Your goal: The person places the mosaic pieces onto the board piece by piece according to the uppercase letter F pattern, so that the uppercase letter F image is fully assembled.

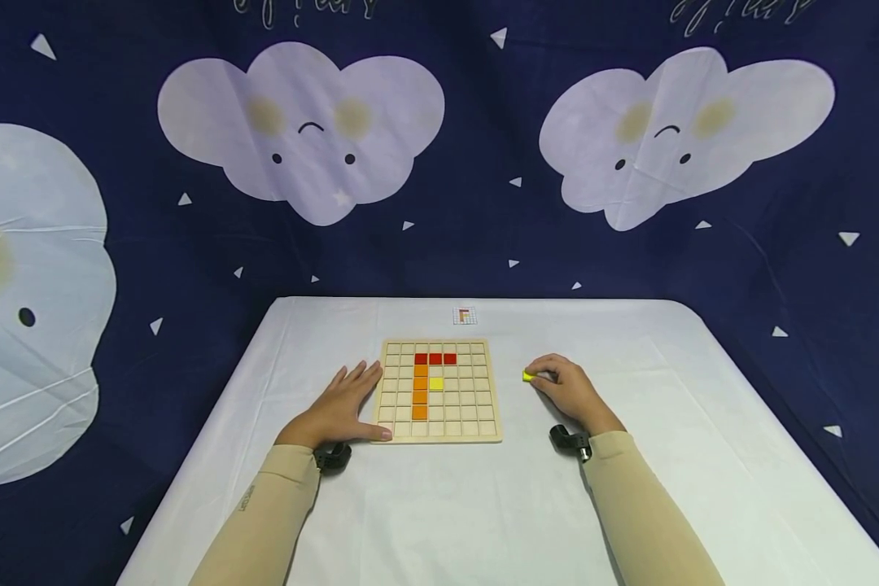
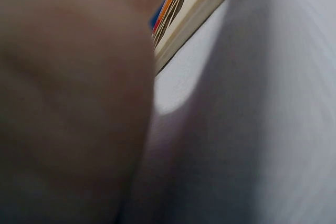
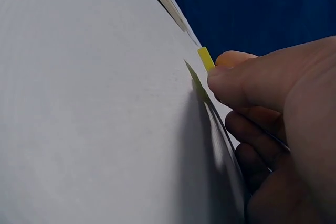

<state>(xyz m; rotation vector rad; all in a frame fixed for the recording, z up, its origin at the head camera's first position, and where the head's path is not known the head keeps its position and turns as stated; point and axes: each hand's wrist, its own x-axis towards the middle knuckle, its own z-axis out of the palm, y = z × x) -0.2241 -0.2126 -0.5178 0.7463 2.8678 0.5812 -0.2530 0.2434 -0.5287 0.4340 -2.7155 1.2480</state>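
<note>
A wooden grid board [image 1: 463, 435] lies on the white table, with three red tiles [image 1: 435, 359] in a row near its top. Below the leftmost red one runs a column of several orange tiles [image 1: 420, 397], and a single yellow tile [image 1: 436, 383] sits just right of that column. My left hand [image 1: 334, 411] rests spread at the board's left edge, its thumb over the lower left corner. To the right of the board, my right hand [image 1: 567, 391] pinches another yellow tile [image 3: 205, 57] between thumb and fingertips, just above the table in the right wrist view.
A small printed pattern card [image 1: 465, 316] lies behind the board. White cloth covers the table [image 1: 439, 513], and a dark blue curtain [image 1: 483, 244] with cloud faces hangs behind it. Each wrist wears a black camera mount [image 1: 570, 439].
</note>
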